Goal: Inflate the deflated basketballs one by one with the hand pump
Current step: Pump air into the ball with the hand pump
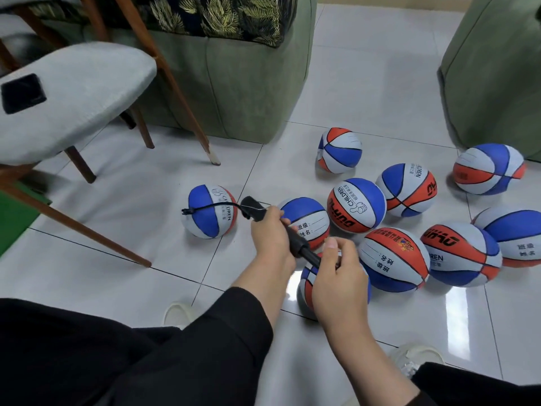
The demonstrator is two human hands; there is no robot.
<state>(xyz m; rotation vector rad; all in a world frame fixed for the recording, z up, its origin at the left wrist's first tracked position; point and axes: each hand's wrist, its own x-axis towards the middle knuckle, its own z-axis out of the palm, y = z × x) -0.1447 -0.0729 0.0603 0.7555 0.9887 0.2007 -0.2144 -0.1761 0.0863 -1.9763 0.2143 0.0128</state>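
1. While I sit above the tiled floor, my left hand is wrapped round the barrel of the black hand pump, fingers curled fully about it.
2. My right hand holds the pump's lower end, thumb and fingers pinching the narrow shaft there; what the fingertips do beneath it I cannot tell.
3. Pump, long axis: a diagonal, running from lower right at my right hand to upper left past my left hand. The wide black end points up and left, away from me.
4. Hose: thin, black, leaving the wide end and arching left; its tip hangs free in front of the leftmost ball, plugged into nothing.
5. Leftmost basketball: blue, white and red, standing alone on the floor, apart from the rest.
6. Ball under my right hand: same colours, largely hidden by hand and wrist.
7. Remaining basketballs: eight, clustered to the right on the tiles, several touching; the farthest one looks dented and slack.
8. Grey cushioned chair with wooden legs, upper left.
9. Green sofa behind the balls, carrying a leaf-patterned cushion.
10. My black sleeves and pale shoes along the lower edge.
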